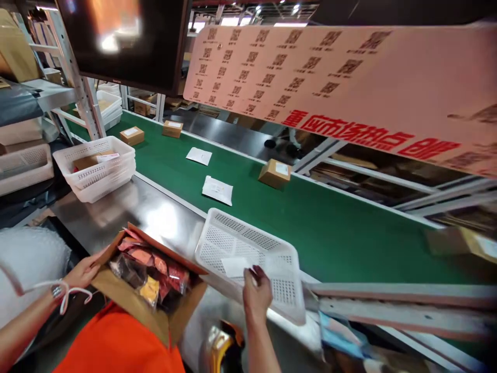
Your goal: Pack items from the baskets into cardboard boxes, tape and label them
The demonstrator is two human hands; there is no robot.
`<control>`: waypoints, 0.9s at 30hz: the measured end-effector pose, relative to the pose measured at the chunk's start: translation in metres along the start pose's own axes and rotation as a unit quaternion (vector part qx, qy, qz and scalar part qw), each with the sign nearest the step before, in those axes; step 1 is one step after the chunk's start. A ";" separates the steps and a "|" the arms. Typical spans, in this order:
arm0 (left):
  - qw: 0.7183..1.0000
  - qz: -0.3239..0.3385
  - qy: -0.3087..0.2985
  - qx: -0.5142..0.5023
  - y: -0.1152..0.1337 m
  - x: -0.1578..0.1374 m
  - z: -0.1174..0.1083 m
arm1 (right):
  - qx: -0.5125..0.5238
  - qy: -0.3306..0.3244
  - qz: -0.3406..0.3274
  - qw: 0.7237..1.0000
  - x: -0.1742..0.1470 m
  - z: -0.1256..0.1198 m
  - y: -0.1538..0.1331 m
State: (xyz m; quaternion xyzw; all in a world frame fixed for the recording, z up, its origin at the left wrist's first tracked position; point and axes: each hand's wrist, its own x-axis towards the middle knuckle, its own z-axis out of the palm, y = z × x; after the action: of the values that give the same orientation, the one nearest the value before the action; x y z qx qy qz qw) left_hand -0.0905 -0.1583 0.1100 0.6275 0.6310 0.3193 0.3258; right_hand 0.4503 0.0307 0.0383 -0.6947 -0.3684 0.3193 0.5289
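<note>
My left hand grips the left edge of an open cardboard box, its flaps folded out. Inside lie several plastic-wrapped packets in red, orange, dark and yellow. My right hand is over a white perforated plastic basket, its fingertips pinched at the right edge of a white paper slip. That slip is in the basket, low and tilted. The box sits close to my orange clothing, left of the basket. A yellow and black tool, blurred, lies below between box and right forearm.
Beyond the metal table runs a green conveyor belt carrying small cartons and white mailers. Stacked white baskets stand at left. A sheet of printed codes and a monitor hang above. Metal rails are at right.
</note>
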 end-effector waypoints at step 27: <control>0.974 0.094 -0.191 0.077 0.037 0.122 0.004 | -0.205 -0.481 -0.486 0.700 -0.095 0.158 -0.062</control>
State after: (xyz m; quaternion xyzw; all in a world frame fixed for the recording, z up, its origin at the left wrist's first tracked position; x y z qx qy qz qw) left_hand -0.0650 -0.0363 0.1365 0.7566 0.5180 0.1731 0.3596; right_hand 0.2581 0.0393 0.0665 -0.2621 -0.9154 0.2254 0.2063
